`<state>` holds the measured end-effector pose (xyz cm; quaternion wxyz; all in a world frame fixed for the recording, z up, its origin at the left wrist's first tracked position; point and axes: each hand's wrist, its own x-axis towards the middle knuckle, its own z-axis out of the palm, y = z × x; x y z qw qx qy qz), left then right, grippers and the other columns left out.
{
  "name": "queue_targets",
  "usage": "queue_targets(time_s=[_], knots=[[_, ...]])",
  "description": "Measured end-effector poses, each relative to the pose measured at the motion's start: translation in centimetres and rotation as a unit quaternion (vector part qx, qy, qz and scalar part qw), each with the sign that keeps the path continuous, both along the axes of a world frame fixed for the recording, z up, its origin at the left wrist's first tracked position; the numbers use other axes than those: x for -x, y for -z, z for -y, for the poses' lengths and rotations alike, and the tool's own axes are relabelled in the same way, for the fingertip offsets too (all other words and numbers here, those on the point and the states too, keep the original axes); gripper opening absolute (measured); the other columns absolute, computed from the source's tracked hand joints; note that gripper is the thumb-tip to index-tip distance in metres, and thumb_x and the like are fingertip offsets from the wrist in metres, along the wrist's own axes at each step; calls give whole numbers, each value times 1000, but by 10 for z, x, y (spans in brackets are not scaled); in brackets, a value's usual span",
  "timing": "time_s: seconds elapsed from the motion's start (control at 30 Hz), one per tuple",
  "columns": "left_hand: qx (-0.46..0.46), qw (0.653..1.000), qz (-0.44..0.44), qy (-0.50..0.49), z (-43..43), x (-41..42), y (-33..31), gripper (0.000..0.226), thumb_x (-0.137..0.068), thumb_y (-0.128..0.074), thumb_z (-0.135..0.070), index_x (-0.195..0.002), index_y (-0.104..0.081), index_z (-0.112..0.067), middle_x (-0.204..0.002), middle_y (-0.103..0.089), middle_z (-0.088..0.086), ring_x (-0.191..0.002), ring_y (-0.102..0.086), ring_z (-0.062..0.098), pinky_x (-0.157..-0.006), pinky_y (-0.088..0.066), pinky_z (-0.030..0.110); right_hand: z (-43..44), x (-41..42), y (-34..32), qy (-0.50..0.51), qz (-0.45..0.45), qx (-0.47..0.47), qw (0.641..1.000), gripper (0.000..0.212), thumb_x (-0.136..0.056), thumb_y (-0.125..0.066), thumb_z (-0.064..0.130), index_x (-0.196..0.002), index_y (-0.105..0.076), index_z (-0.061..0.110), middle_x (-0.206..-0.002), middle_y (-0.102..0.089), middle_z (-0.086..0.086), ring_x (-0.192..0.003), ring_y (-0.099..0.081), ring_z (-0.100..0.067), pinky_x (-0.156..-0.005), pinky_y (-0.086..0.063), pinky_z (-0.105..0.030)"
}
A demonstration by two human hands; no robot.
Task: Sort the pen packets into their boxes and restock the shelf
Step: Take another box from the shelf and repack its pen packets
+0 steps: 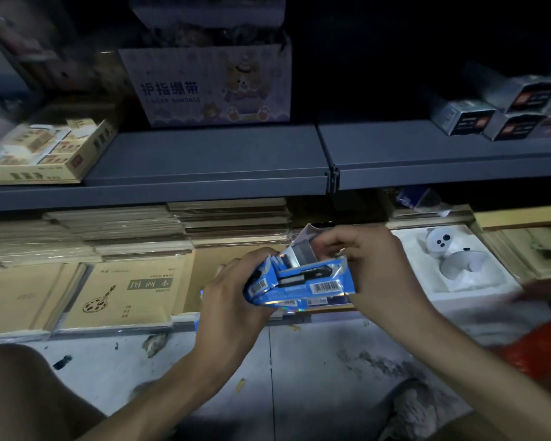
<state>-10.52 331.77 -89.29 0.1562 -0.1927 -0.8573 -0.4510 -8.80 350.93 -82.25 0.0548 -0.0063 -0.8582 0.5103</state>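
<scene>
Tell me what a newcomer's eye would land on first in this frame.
The bundle of blue pen packets at centre, gripped between the left hand and the right hand, draws the eye first. Next come the lilac finger-bandage box standing on the grey upper shelf, and the white bear figure lying in a white tray at lower right.

The 2 bare forearms reach forward and converge. The left hand [236, 294] curls around the pen packets [299, 281]; the right hand [376, 265] grips their right end, fingers bent over the top.
</scene>
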Motion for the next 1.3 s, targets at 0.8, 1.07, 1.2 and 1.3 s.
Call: queue_targets(time_s=[0.8,1.07,1.2,1.3], knots=[[-97,984,149,-20,6,12,4,51,-67,-94,-6,-105,-70,-31,-87,-76,-18,-79,-73,3,-59,-57,21,-37,-21,-56,142,-133,158,968,17,-103,-61,11,-90,-68,20,-72,-78,-5,-64,-77,-28,-58,-63,-36],[-153,972,181,6,1,12,-1,48,-70,-92,-6,-109,-70,-23,-94,-77,-20,-87,-73,-1,-68,-56,13,-53,-13,-36,166,-140,65,974,10,-102,-64,12,-93,-68,12,-77,-78,-1,-65,-77,-19,-62,-62,-34],[-152,973,175,8,-3,11,-2,49,-70,-92,-7,-107,-69,-30,-95,-77,-22,-89,-73,-1,-69,-57,14,-53,-10,-30,156,-141,41,977,8,-101,-65,12,-94,-69,10,-73,-75,-7,-65,-77,-16,-62,-62,-31],[-146,976,164,3,-3,10,-5,53,-70,-92,-7,-106,-67,-36,-94,-74,-27,-88,-72,-4,-70,-58,15,-54,-9,-30,157,-144,33,976,10,-102,-65,13,-93,-68,9,-70,-74,-9,-64,-76,-18,-60,-62,-36]])
